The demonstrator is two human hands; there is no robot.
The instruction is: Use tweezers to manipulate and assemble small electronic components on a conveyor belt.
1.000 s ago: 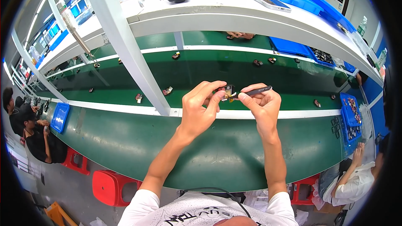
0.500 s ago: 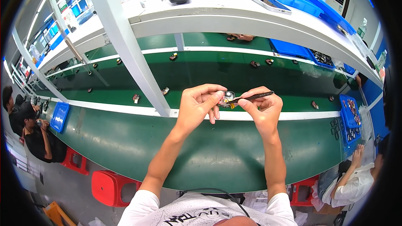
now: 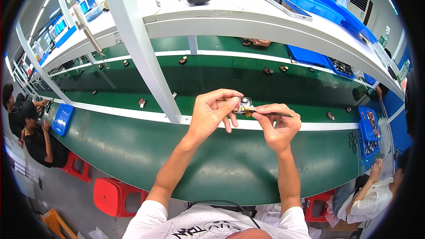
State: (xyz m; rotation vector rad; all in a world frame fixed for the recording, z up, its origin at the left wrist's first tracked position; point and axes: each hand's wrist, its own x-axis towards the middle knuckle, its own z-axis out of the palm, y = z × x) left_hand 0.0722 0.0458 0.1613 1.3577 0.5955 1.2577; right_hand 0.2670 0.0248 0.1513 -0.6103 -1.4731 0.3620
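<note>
Two hands above the green workbench's (image 3: 133,146) near edge: left hand (image 3: 212,115) pinches a small silvery metal component (image 3: 244,104) steady; right hand (image 3: 276,124) grips slim dark tweezers (image 3: 270,114), tips at it.

Small component (image 3: 244,104): shiny metal, held in left hand (image 3: 212,113). Tweezers (image 3: 271,114): dark metal, gripped by right hand (image 3: 276,126). Belt (image 3: 212,159): matt green, smooth.

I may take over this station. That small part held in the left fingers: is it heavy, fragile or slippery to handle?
Probably light: the left hand holds the small part up by fingertips alone. Likely delicate: the right hand works on it with thin tweezers rather than bare fingers. Its pale shiny casing may be a bit slippery; too small to be sure.
</note>
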